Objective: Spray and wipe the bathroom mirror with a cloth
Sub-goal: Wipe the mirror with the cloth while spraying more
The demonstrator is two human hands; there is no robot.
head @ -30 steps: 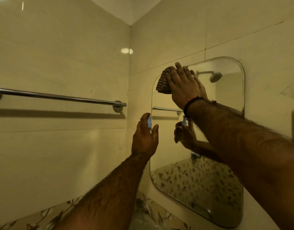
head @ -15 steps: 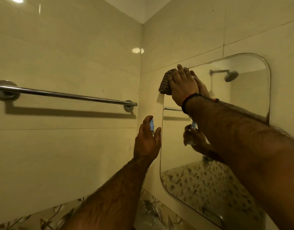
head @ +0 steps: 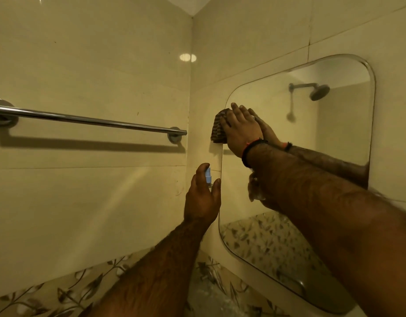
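The room is a tiled bathroom corner lit in a dim yellow, cream wall tiles (head: 87, 65) meeting at a seam, with a band of leaf-patterned tiles (head: 60, 294) running low along the wall. A chrome towel rail (head: 87, 120) is fixed to the left wall and throws a hard shadow beneath it. On the right wall hangs the mirror (head: 311, 156), a rounded rectangle with no frame; its glass reflects a shower head (head: 318, 91) and speckled flooring. The right hand (head: 242, 131) lies flat, fingers spread, pressing a dark striped cloth (head: 218, 130) against the mirror's upper left edge, the cloth partly lapping onto the tile beside it. A dark band with an orange edge (head: 251, 151) circles that wrist. The left hand (head: 203, 197) is raised just left of the mirror, curled around a small spray bottle (head: 208, 175) whose pale blue top shows between thumb and fingers.
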